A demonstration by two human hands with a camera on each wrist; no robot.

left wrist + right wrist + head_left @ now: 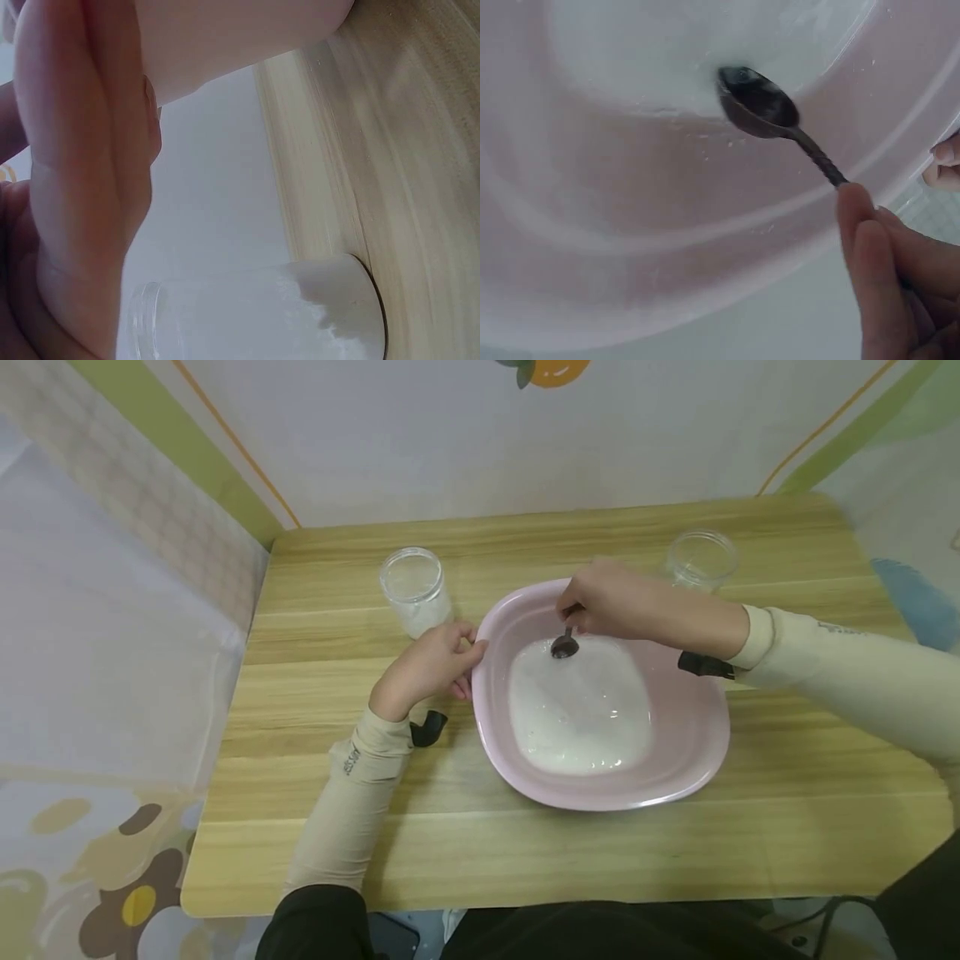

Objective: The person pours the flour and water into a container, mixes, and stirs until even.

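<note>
Dark clothing fills the bottom edge, nearest the head camera; beyond it two beige sleeves reach over the table [570,852].

Spoon [564,643]: dark metal, held in the basin [675,768]. Its long axis runs steeply, handle up toward the far rim, bowl end down at the far edge of the white liquid [581,710]. In the right wrist view the spoon [769,109] has its bowl tip touching the liquid's edge.

Right hand [618,602]: fingers curled, pinching the handle's top; fingertips [859,225] close on the twisted shaft.

Left hand [431,664]: fingers curled round the basin's left rim, gripping it. The left wrist view shows the palm [82,172] against the pink wall.

Surface: light wood-grain table. White wall panels with green and orange stripes stand behind the basin; patterned sheeting hangs at both sides.

Around: jar [415,587] holding white powder, just beyond the basin's left rim, near the left hand. Clear glass jar [701,560] beyond the basin's right rim, partly hidden by the right forearm.
</note>
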